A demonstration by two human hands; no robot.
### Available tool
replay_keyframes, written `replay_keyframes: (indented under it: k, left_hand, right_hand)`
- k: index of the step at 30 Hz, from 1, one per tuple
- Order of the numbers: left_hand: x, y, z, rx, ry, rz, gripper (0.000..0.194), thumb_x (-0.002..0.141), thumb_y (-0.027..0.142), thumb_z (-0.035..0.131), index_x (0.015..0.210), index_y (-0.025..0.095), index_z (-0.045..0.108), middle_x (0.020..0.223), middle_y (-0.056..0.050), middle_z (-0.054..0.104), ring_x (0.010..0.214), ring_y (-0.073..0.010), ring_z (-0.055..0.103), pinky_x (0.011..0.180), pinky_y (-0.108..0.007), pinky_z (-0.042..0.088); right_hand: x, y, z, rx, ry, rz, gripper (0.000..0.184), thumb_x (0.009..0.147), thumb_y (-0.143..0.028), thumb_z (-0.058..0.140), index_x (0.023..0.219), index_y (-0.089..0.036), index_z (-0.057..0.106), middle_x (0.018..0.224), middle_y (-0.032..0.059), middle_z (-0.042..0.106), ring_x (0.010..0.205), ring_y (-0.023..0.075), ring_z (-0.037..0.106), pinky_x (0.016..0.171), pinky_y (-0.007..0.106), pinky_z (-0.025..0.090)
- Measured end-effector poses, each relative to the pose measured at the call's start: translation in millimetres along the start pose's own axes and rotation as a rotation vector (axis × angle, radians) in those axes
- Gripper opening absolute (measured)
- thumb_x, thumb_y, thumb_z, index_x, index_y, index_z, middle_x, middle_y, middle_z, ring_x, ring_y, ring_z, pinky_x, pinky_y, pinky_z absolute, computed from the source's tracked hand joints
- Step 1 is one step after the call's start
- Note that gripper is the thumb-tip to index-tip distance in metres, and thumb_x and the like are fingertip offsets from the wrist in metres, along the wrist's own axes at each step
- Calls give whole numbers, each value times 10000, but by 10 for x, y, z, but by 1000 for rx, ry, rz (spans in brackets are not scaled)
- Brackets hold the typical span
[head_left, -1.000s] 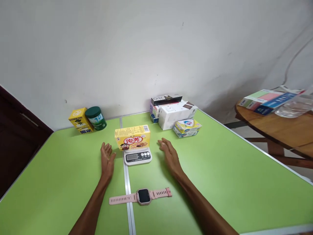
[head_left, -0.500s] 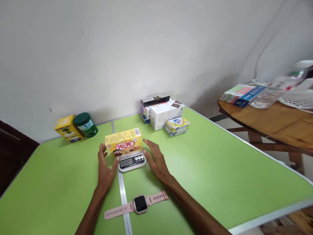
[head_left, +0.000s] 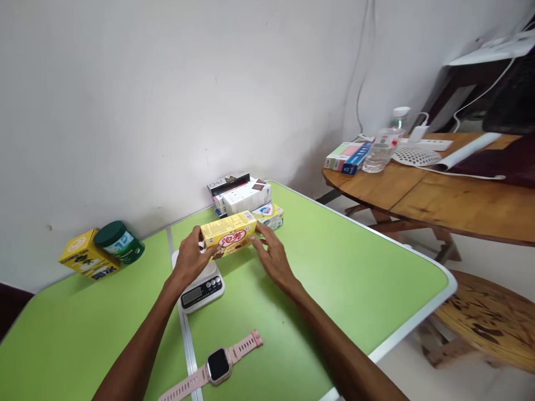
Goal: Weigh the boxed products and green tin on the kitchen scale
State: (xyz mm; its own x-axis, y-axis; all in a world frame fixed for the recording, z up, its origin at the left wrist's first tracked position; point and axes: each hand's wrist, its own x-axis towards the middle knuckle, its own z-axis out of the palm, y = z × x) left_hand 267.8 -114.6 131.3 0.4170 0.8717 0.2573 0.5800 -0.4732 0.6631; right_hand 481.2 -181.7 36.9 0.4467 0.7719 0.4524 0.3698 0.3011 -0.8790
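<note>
Between my two hands is a yellow cream puff box (head_left: 229,235), raised off the kitchen scale and to its right. My left hand (head_left: 193,257) grips its left end, thumb on the front face. My right hand (head_left: 273,257) is closed on its right end. Partly behind my left hand stands the white kitchen scale (head_left: 202,293), its display and buttons facing me. A pink-strapped smartwatch (head_left: 219,366) lies on the green table (head_left: 334,301) nearer to me.
At the back left are a yellow box (head_left: 86,255) and a green canister (head_left: 120,243). Stacked boxes (head_left: 246,196) and yellow soap boxes (head_left: 273,216) stand behind the cream puff box. A wooden table (head_left: 376,186) at right holds a plastic bottle (head_left: 382,147).
Both hands have closed on the cream puff box and lifted it off the scale to the right. My view has turned to the right.
</note>
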Motion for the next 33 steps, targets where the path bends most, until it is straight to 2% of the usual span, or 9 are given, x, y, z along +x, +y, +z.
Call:
replay_keyframes:
  k: [4, 6, 8, 10, 16, 22, 27, 30, 33]
  left_hand:
    - [266, -14, 253, 53, -11, 5, 293, 757, 343, 791, 924, 222, 582, 938, -52, 754, 807, -212, 715, 705, -327, 558]
    - [344, -66, 345, 81, 3, -19, 314, 738, 328, 808, 921, 220, 578, 923, -52, 754, 801, -215, 717, 698, -323, 550]
    - [400, -115, 410, 90, 5, -46, 322, 732, 313, 814, 924, 220, 573, 923, -55, 759, 814, -219, 725, 697, -317, 547]
    - [448, -152, 448, 85, -10, -70, 319, 738, 291, 808, 935, 221, 567, 943, -60, 769, 849, -225, 737, 707, -315, 550]
    - [560, -188, 538, 70, -61, -129, 327, 775, 272, 781, 999, 205, 552, 1075, -108, 776, 927, -254, 752, 770, -364, 580]
    - [665, -124, 783, -4, -58, -105, 346, 784, 255, 779, 1035, 198, 548, 1089, -108, 771, 917, -243, 753, 779, -362, 602]
    - [766, -67, 922, -24, -56, -86, 394, 783, 219, 771, 1107, 179, 550, 1127, -125, 754, 957, -248, 736, 799, -374, 605]
    - [779, -83, 946, -75, -70, -74, 413, 784, 209, 759, 1137, 172, 550, 1169, -134, 732, 966, -246, 730, 828, -397, 606]
    - [677, -118, 899, -128, -34, -62, 575, 731, 246, 820, 1227, 165, 540, 1255, -166, 685, 1060, -276, 709, 879, -434, 605]
  right_hand:
    - [351, 473, -401, -282, 138, -80, 713, 868, -424, 661, 1514, -202, 456, 1510, 191, 501, 1426, 368, 436, 1183, 626, 356]
    - [539, 695, -535, -320, 82, -30, 914, 779, -483, 757, 1557, -182, 384, 1567, 206, 436, 1480, 404, 367, 1204, 656, 296]
    - [711, 869, -609, -290, -14, 54, 1083, 680, -510, 838, 1581, -167, 345, 1597, 221, 400, 1499, 431, 344, 1199, 658, 300]
    - [847, 982, -641, -235, -98, 102, 1156, 610, -466, 889, 1584, -160, 347, 1608, 225, 400, 1501, 428, 356, 1205, 627, 312]
    - [1031, 1097, -747, -126, -174, 133, 986, 639, -349, 861, 1528, -209, 461, 1504, 155, 568, 1331, 362, 572, 1098, 544, 469]
    - [1102, 1214, -971, -160, -131, 137, 910, 640, -293, 844, 1478, -164, 512, 1337, 162, 675, 1191, 351, 642, 1018, 518, 519]
    - [1142, 1255, -1059, -182, -136, 159, 922, 670, -346, 835, 1499, -191, 464, 1367, 148, 662, 1203, 354, 637, 1072, 547, 473]
    - [1129, 1247, -1058, -186, -132, 205, 1006, 655, -423, 845, 1529, -186, 407, 1423, 171, 621, 1262, 374, 609, 1112, 563, 438]
    - [1002, 1190, -1076, -181, -80, 236, 1120, 628, -533, 842, 1559, -167, 338, 1492, 221, 552, 1315, 402, 575, 1113, 582, 440]
